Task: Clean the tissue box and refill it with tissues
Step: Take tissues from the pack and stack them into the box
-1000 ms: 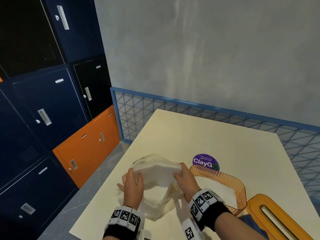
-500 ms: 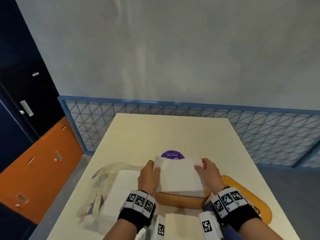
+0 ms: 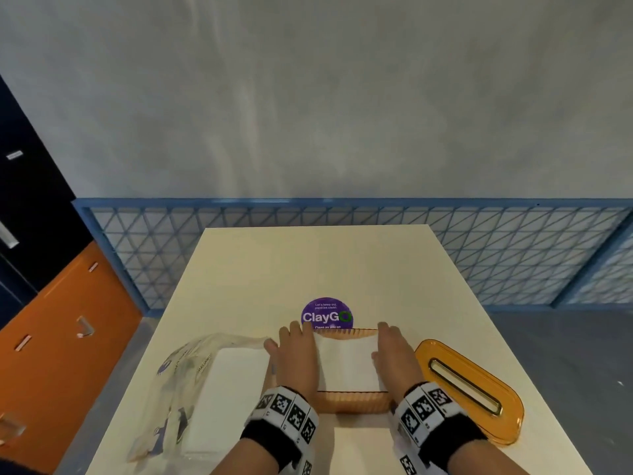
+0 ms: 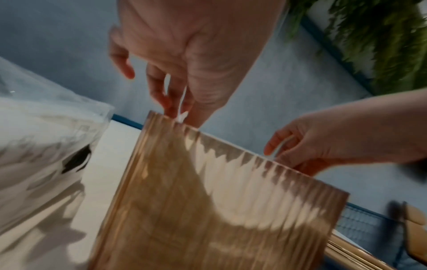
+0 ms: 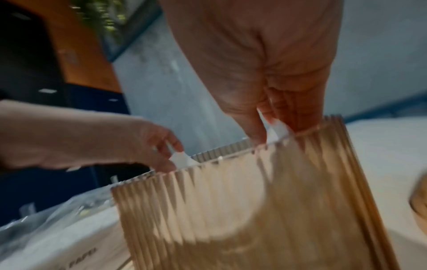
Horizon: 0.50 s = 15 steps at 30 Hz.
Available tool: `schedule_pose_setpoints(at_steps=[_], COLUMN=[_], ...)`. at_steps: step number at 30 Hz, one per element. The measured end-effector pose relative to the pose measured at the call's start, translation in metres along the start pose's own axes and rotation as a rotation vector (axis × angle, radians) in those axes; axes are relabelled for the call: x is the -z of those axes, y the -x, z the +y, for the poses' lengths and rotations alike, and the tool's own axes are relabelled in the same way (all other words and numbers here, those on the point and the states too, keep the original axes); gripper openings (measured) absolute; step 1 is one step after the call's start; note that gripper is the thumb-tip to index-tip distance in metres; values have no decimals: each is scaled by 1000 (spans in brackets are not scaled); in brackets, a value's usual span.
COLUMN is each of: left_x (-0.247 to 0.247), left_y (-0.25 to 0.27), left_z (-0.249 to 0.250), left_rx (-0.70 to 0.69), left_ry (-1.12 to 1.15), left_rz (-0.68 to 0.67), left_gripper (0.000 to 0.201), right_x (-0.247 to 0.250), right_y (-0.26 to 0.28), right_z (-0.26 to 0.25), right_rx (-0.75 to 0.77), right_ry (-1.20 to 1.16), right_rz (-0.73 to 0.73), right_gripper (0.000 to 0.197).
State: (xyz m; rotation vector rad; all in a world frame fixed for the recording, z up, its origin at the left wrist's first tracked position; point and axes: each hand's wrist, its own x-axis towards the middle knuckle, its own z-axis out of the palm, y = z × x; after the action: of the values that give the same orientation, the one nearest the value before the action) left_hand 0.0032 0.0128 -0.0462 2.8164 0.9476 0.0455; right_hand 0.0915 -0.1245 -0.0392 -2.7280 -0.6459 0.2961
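Note:
The orange ribbed tissue box (image 3: 352, 403) stands open on the table, close in front of me. A white tissue stack (image 3: 346, 365) lies inside it, level with the rim. My left hand (image 3: 294, 351) holds the stack's left edge and my right hand (image 3: 391, 351) holds its right edge. In the left wrist view the left hand (image 4: 179, 111) pinches a white tissue corner at the box wall (image 4: 219, 201). The right wrist view has the right hand (image 5: 276, 130) pinching the tissue above the box wall (image 5: 254, 210). The orange slotted lid (image 3: 469, 389) lies to the right of the box.
A clear plastic bag (image 3: 191, 382) with more white tissues lies left of the box. A purple round sticker (image 3: 327, 315) is on the table behind it. A white sheet (image 3: 363, 447) lies at the near edge. Lockers stand on the left, a blue mesh fence behind.
The hands drew the tissue stack out of the plastic bag, carried it right over the box and lowered it in. The head view swung right to face the box.

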Motion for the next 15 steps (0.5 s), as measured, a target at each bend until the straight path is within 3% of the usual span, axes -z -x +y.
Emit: schedule_pose_setpoints(at_steps=[1,3,7,10,15], left_x=[1,-4,-6,-5,-13], left_y=[0,-1,-16,-22,-28], left_z=[1,5,12,16,18], left_rx=[-61,-203,-364,-328,-249], left_ry=[-12,-13,-119,-194,-219], left_rz=[37,-26,-344,-525,-622], left_gripper=[39,38,39,41,40], right_x=[1,1,-5,-3,-3], right_y=[3,6,-2,-8,-10], right_z=[0,0,-1,-3,-6], right_rx=[59,177,232,235,250], right_ry=[76,147,193,350,413], right_rz=[49,45,-335,-509,-561], right_gripper=[45,48,66,68,61])
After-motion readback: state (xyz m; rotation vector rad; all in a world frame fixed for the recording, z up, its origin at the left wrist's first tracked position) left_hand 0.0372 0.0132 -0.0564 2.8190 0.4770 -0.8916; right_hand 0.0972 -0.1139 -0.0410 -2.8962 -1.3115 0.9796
